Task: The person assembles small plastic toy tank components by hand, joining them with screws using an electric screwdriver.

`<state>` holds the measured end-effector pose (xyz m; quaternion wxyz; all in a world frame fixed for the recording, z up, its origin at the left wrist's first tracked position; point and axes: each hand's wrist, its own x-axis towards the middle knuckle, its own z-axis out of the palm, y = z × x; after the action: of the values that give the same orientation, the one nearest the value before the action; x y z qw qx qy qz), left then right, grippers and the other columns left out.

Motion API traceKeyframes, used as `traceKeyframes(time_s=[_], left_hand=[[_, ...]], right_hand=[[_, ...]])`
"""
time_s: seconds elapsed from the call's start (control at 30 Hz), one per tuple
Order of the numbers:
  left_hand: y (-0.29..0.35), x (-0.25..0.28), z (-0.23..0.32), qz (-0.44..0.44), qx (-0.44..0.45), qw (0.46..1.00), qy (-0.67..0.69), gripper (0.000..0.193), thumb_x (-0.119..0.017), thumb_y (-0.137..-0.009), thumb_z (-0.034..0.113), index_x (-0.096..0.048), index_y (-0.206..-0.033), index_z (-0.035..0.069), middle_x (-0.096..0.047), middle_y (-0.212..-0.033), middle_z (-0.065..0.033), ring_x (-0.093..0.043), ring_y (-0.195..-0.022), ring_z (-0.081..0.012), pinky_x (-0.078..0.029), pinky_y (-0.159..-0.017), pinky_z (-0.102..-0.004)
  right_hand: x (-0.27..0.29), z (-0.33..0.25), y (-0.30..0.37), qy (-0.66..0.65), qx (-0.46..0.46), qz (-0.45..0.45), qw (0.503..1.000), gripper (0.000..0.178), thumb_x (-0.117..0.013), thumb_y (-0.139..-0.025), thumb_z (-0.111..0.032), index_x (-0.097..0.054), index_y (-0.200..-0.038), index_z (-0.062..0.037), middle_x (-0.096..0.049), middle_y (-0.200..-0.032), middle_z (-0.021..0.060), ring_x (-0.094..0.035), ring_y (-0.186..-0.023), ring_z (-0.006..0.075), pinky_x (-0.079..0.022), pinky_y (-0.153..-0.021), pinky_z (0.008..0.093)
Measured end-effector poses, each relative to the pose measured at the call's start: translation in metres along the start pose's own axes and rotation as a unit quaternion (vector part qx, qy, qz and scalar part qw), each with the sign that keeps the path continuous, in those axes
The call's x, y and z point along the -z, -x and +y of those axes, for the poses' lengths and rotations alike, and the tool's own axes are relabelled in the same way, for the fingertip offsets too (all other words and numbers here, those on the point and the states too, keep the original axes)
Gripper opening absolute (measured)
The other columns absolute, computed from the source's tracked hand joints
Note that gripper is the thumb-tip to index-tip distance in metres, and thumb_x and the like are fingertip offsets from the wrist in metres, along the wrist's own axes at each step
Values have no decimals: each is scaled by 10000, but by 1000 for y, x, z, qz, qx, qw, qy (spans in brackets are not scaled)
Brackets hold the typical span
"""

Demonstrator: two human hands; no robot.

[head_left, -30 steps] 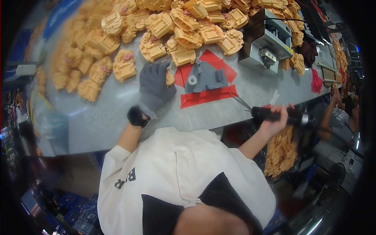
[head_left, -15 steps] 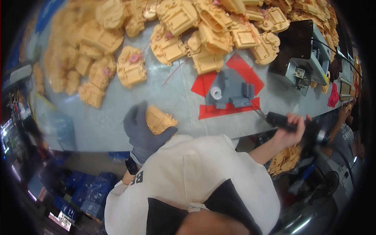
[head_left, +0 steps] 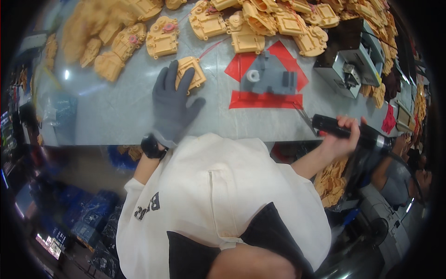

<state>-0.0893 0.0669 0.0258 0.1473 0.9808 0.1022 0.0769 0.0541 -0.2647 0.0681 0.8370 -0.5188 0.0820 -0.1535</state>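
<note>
My left hand (head_left: 175, 104), in a grey glove, lies palm down on the table with fingers spread. Its fingertips rest over a yellow-orange plastic housing (head_left: 194, 73), partly hiding it. A black watch (head_left: 151, 146) is on that wrist. My bare right hand (head_left: 343, 135) is closed round a black cylindrical hand tool (head_left: 332, 124) with a forked metal tip. The tip points toward a grey fixture (head_left: 269, 76) held down by red tape (head_left: 265, 100). A white ring-shaped piece (head_left: 252, 76) sits on the fixture's left side.
Several yellow-orange housings (head_left: 248, 39) are heaped along the far side of the grey table (head_left: 139, 114). A black and grey machine box (head_left: 348, 60) stands right of the fixture. More parts (head_left: 332, 183) lie below the table's right edge. Another person (head_left: 395, 179) is at far right.
My left hand has moved away from my body with the housing, which now lies on the table, and its fingers have spread. My right hand still grips the tool. The view has shifted.
</note>
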Motion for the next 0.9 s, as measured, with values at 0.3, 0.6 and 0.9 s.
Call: traceKeyframes(time_s=[0.3, 0.6, 0.9], left_hand=[[-17, 0, -20, 76, -11, 994, 77, 619, -740, -635, 108, -463, -1187, 97, -461, -1240, -163, -493, -1115, -334, -423, -933, -370], [-88, 51, 101, -306, -327, 868, 214, 619, -776, -583, 189, -531, -1150, 139, -459, -1212, -199, -492, -1077, -376, -428, -901, -402], [-101, -15, 104, -96, -234, 961, 111, 633, -753, -622, 222, -504, -1204, 194, -446, -1237, -194, -473, -1088, -371, -410, -918, -437]], right_hand=[[30, -13, 23, -16, 23, 58, 998, 366, -522, -775, -10, -419, -1126, -13, -451, -631, 46, -464, -551, 156, -428, -615, 316], [40, -19, 22, 21, 37, 85, 996, 357, -541, -782, -26, -442, -1125, -39, -465, -694, 35, -463, -594, 142, -407, -712, 346], [30, -9, 13, 47, 43, 97, 993, 373, -551, -755, 11, -436, -1110, -3, -479, -623, 46, -481, -542, 152, -429, -615, 320]])
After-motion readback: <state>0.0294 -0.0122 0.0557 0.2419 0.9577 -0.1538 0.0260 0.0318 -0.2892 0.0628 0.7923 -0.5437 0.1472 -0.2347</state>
